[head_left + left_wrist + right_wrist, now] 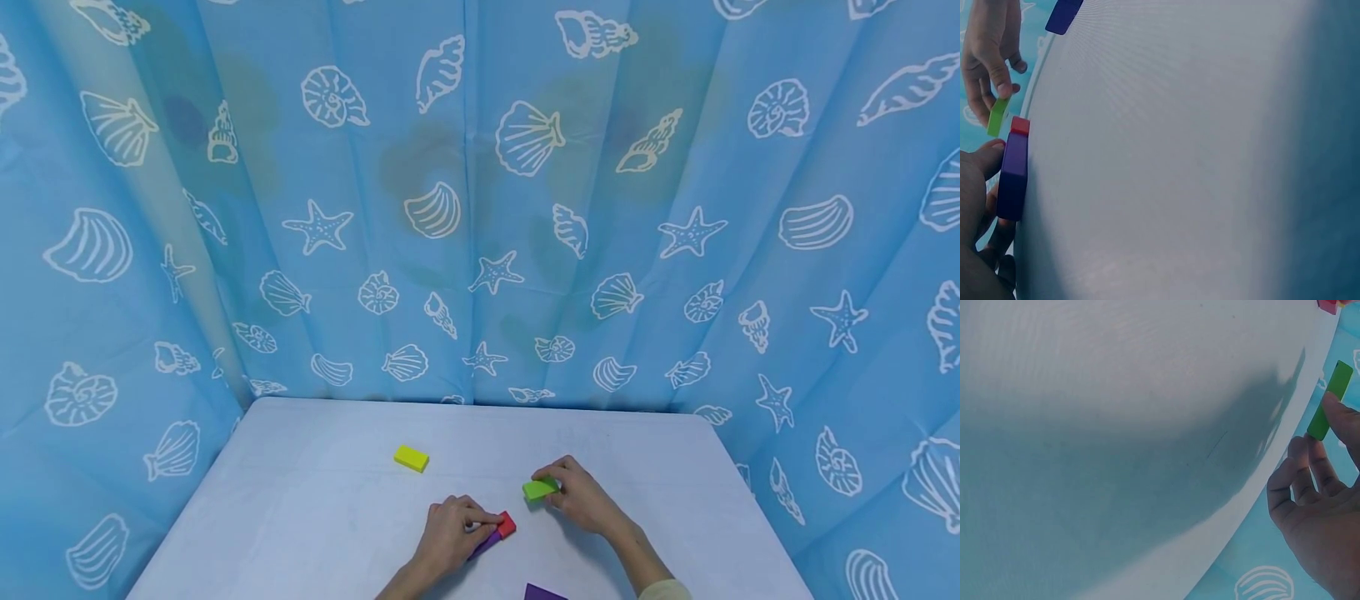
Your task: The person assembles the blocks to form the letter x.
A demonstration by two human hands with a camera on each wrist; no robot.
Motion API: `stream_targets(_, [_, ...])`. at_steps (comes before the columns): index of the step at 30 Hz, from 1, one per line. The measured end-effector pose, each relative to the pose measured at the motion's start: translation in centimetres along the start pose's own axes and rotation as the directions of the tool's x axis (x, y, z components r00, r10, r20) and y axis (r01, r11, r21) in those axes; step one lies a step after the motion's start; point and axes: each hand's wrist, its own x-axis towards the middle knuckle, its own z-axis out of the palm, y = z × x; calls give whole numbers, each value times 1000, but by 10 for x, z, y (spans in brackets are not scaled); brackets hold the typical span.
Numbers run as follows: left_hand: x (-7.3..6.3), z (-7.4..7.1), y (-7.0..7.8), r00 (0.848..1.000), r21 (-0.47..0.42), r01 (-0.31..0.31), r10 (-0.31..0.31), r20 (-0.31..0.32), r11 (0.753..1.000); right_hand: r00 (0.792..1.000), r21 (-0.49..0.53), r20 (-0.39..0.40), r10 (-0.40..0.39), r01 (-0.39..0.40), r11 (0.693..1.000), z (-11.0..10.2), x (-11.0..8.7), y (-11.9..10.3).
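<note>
A red block [507, 525] and a purple block [486, 546] lie end to end on the white table. My left hand [450, 533] grips the purple block, with a fingertip reaching the red one. In the left wrist view the purple block [1014, 175] shows its long side, with the red block [1020, 125] at its far end. My right hand [585, 498] pinches a light green block [538, 489] between thumb and fingers, above the table and to the right of the red block. The right wrist view shows this green block [1330, 400] held at a tilt.
A yellow block [411, 457] lies farther back on the table [315, 500], left of both hands. Another dark purple piece [543, 592] is cut off at the head view's bottom edge. A blue curtain [465, 208] with white shells surrounds the table's back and sides.
</note>
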Motion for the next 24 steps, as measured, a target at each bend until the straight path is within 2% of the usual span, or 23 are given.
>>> stream_targets(14, [1,-1,0,1000,-3,-14,14,-3,1000,1000,12,7,1,-1,1000,0,2,0])
stream_targets(24, [0,0,1,1000,9,3,-3,-1,1000,999,30,52,-3,2,1000,-2,-2,-1])
